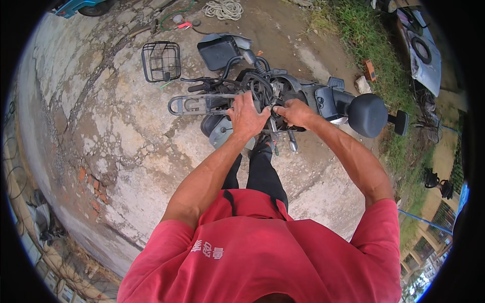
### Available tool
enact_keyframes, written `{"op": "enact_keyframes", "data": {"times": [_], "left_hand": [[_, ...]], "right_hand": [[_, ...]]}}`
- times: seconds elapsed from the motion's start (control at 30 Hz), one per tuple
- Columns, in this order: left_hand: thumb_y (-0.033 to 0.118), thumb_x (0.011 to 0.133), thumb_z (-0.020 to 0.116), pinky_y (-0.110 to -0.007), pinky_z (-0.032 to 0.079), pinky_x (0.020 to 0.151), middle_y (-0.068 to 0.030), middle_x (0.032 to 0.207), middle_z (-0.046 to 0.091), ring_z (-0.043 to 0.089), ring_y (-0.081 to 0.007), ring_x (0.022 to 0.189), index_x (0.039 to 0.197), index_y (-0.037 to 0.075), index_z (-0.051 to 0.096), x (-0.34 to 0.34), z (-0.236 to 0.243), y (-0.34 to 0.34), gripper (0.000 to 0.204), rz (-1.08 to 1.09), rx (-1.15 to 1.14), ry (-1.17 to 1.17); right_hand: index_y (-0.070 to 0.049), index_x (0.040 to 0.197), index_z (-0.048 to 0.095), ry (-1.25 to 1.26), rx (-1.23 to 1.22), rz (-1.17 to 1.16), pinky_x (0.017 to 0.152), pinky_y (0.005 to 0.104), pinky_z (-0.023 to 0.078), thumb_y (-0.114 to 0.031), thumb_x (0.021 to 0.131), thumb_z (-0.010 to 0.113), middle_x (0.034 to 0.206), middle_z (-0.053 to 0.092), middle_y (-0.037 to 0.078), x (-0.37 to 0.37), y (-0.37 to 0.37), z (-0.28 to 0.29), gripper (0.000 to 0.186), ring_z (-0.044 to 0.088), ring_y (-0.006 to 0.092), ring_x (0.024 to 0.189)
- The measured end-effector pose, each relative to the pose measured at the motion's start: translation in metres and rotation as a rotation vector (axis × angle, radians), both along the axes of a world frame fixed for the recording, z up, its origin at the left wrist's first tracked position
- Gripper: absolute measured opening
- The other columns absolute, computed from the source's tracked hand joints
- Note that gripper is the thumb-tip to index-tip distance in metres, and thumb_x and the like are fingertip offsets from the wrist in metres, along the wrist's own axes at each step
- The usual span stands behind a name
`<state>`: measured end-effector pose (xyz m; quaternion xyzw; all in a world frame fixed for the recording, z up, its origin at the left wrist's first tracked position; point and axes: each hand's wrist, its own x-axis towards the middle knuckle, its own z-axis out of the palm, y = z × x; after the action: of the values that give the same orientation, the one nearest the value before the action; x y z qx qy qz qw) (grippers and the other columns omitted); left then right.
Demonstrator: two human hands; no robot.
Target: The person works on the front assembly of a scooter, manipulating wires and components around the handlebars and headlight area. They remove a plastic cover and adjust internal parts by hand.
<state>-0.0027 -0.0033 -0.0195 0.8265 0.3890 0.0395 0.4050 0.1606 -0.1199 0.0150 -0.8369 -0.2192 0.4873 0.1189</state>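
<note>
A dark scooter (pixel 298 91) stands crosswise in front of me with its middle opened up, showing black cables (pixel 259 83) and metal parts. My left hand (pixel 245 115) lies over its near side, just right of a grey looped frame piece (pixel 199 105). The fingers reach forward and the thumb is spread toward the right. Close beside it, my right hand (pixel 294 112) is closed, thumb and forefinger pinched at the exposed parts. What those fingers grip is too small and hidden to make out. The black seat (pixel 369 115) is at the right end.
A black wire basket (pixel 160 61) lies on the cracked concrete, left of a dark panel (pixel 219 52). Coiled pale rope (pixel 223 9) and a red-handled tool (pixel 185 25) are farther off. Grass (pixel 374 45) borders the right side, with a brick (pixel 370 70) at its edge.
</note>
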Motion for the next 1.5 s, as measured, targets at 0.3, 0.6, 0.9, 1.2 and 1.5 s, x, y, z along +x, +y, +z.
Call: {"op": "enact_keyframes", "data": {"times": [0.3,0.6,0.9,1.2,1.5], "left_hand": [[0.041,0.081,0.078,-0.057,0.032,0.104,-0.0225,0.136,0.048,0.045,-0.0407,0.132,0.142,0.001,0.045,0.001,0.002,0.002,0.080,-0.018,-0.022,0.007],[0.039,0.080,0.078,-0.059,0.033,0.104,-0.0234,0.137,0.050,0.046,-0.0415,0.132,0.142,0.001,0.045,-0.001,0.002,0.004,0.079,-0.019,-0.025,0.007],[0.041,0.080,0.078,-0.057,0.031,0.105,-0.0230,0.137,0.048,0.044,-0.0405,0.132,0.142,0.001,0.045,-0.002,0.001,0.005,0.081,-0.024,-0.035,0.040],[0.041,0.080,0.078,-0.056,0.031,0.105,-0.0227,0.137,0.048,0.045,-0.0399,0.132,0.142,0.001,0.045,0.000,0.004,0.007,0.081,-0.028,-0.043,0.034],[0.039,0.078,0.080,-0.056,0.035,0.102,-0.0219,0.132,0.052,0.048,-0.0394,0.128,0.140,0.002,0.047,-0.003,0.002,0.006,0.079,0.011,-0.011,-0.016]], "right_hand": [[0.003,0.103,0.068,-0.422,0.148,0.827,0.083,0.0522,0.056,-0.041,0.086,0.071,0.093,0.073,0.026,0.002,0.017,0.036,0.047,0.071,0.0440,0.092],[0.005,0.086,0.070,0.082,-0.165,0.021,0.070,0.0487,0.055,-0.042,0.092,0.065,0.072,0.070,0.020,0.003,0.015,0.013,0.047,0.073,0.0384,0.076],[0.004,0.086,0.068,-0.251,0.003,0.332,0.078,0.0498,0.054,-0.043,0.088,0.070,0.085,0.072,0.023,-0.008,0.013,0.029,0.047,0.072,0.0413,0.084],[0.004,0.105,0.068,-0.366,0.042,0.717,0.085,0.0511,0.055,-0.045,0.091,0.064,0.094,0.073,0.025,0.004,0.015,0.039,0.051,0.071,0.0437,0.093],[-0.002,0.070,0.064,0.195,-0.101,-0.158,0.053,0.0408,0.041,-0.057,0.101,0.053,0.060,0.056,0.008,-0.006,0.003,-0.005,0.065,0.055,0.0225,0.052]]}}
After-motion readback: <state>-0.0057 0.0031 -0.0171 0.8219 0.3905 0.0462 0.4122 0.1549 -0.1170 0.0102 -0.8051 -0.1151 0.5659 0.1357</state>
